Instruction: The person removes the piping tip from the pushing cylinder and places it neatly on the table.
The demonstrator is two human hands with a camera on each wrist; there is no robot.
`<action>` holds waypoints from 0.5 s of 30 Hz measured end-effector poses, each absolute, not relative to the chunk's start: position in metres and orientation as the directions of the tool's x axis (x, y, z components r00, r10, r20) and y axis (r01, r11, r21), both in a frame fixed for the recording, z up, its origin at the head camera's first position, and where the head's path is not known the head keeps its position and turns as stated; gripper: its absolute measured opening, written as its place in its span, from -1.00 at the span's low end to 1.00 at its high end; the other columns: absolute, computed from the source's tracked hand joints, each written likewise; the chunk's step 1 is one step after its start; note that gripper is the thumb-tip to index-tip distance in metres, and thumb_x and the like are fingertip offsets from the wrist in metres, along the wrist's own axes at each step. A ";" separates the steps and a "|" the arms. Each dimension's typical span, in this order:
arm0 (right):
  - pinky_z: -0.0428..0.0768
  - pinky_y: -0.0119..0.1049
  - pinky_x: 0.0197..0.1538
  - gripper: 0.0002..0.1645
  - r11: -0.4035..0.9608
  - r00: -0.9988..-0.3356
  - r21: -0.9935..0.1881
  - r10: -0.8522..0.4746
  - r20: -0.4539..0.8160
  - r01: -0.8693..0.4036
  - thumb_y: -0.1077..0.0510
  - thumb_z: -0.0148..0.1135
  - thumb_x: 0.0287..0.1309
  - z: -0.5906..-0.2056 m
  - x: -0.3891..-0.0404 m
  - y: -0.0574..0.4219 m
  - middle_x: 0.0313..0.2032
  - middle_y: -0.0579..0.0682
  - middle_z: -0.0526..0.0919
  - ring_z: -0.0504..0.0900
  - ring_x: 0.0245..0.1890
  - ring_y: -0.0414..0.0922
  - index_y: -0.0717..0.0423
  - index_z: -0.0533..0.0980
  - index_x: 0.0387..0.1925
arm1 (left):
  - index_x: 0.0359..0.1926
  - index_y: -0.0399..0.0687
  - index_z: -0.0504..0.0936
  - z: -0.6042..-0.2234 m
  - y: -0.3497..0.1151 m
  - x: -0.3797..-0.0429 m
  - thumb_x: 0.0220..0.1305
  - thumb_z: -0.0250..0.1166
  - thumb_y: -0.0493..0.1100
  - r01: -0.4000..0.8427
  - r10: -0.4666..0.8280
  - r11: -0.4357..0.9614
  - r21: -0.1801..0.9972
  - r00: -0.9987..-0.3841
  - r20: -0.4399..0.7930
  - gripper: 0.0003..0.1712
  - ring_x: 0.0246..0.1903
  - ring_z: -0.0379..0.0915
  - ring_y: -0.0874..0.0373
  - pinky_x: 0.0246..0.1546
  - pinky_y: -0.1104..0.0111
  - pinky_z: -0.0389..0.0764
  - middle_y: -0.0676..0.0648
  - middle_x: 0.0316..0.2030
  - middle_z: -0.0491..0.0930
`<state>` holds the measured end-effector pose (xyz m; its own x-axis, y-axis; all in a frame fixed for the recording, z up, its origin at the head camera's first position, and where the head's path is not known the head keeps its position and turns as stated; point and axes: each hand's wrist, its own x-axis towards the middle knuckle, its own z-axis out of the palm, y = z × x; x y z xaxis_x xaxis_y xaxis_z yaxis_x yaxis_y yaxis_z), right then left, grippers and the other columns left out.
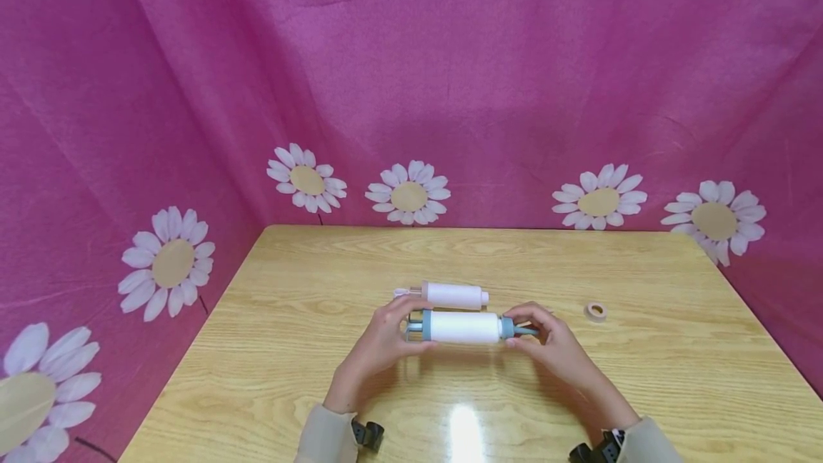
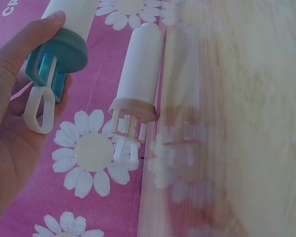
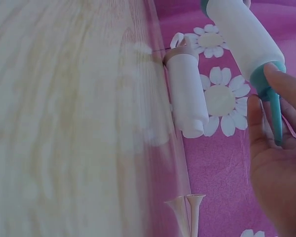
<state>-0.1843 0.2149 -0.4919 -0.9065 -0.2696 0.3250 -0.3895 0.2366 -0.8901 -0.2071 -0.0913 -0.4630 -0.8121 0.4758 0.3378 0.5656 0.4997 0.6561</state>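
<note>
A white hand pump [image 1: 464,327] with teal ends lies crosswise between both hands over the table. My left hand [image 1: 384,334] grips its teal rear collar [image 2: 69,52], thumb and fingers on opposite sides. Beyond that collar stick out teal rods and a white loop handle [image 2: 38,111]. At the other end my right hand [image 1: 546,341] pinches the teal nozzle cap [image 3: 261,79], whose tapered tip [image 3: 275,118] points into the palm. Just behind lies a second white pump [image 1: 455,296] with a pinkish-beige collar, a white loop handle and a bare white stub at its right end.
To the right on the wooden table [image 1: 308,270] sits a small beige ring-shaped piece [image 1: 596,311]. A magenta cloth [image 1: 489,77] with white daisies hangs behind the table and along its left side. Light glares off the tabletop near the front.
</note>
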 end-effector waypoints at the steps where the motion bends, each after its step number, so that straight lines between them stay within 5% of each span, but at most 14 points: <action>1: 0.61 -0.53 -0.01 -0.59 0.235 -0.903 -0.887 -0.272 0.332 -0.397 0.34 0.33 0.13 -0.492 -0.184 0.215 -0.10 -0.33 0.59 0.58 -0.09 -0.44 0.26 0.50 0.04 | 0.09 -0.04 0.58 -0.463 -0.091 -0.207 -0.04 0.57 -0.15 0.567 0.476 0.498 0.657 -0.811 0.340 -0.38 0.21 0.48 -0.02 0.18 0.11 0.58 -0.15 0.14 0.58; 15: 0.56 -0.58 0.00 -0.59 0.212 -0.901 -0.890 -0.261 0.346 -0.403 0.39 0.33 0.09 -0.495 -0.182 0.220 -0.08 -0.36 0.55 0.58 -0.11 -0.43 0.31 0.49 0.01 | 0.09 -0.10 0.57 -0.461 -0.092 -0.207 -0.04 0.57 -0.16 0.553 0.468 0.495 0.670 -0.819 0.331 -0.38 0.25 0.44 -0.06 0.20 0.10 0.56 -0.17 0.16 0.57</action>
